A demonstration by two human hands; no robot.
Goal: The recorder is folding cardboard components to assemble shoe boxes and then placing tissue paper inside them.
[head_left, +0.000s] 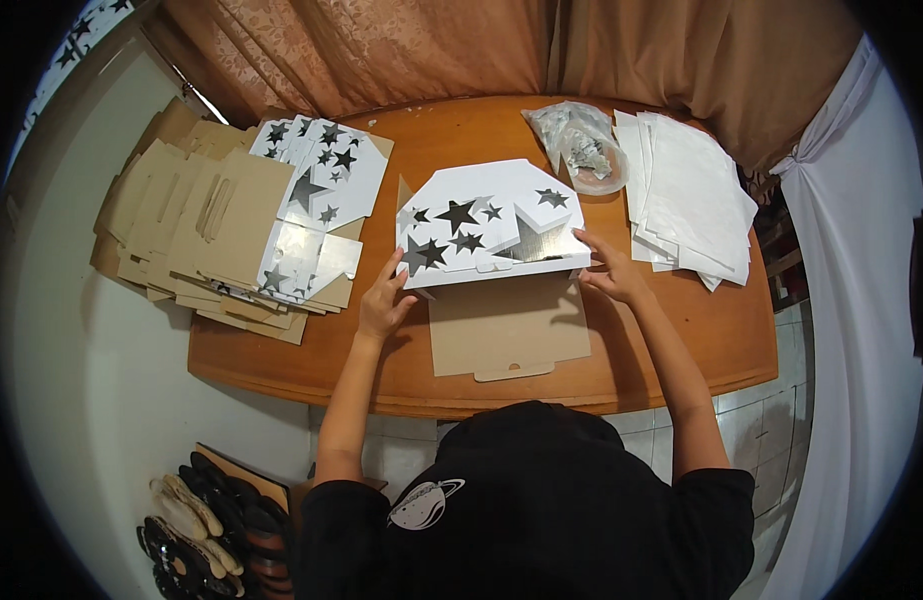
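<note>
A partly folded cardboard box [506, 225], white with black and silver stars, stands at the middle of the wooden table. Its plain brown flap [509, 325] lies flat toward me, with a small tab along the near edge. At the box's left front corner, my left hand [383, 305] pinches the side with thumb and fingers. My right hand [613, 272] grips the opposite corner, its fingers bent round the edge. Inner sides of the box are hidden from this view.
Flattened brown and star-printed cardboard boxes [196, 215] are piled at the left. A clear plastic bag [579, 150] sits at the back right, beside a stack of white sheets [689, 195]. Curtains [431, 50] hang behind the table [681, 340]. Shoes [216, 525] lie at lower left.
</note>
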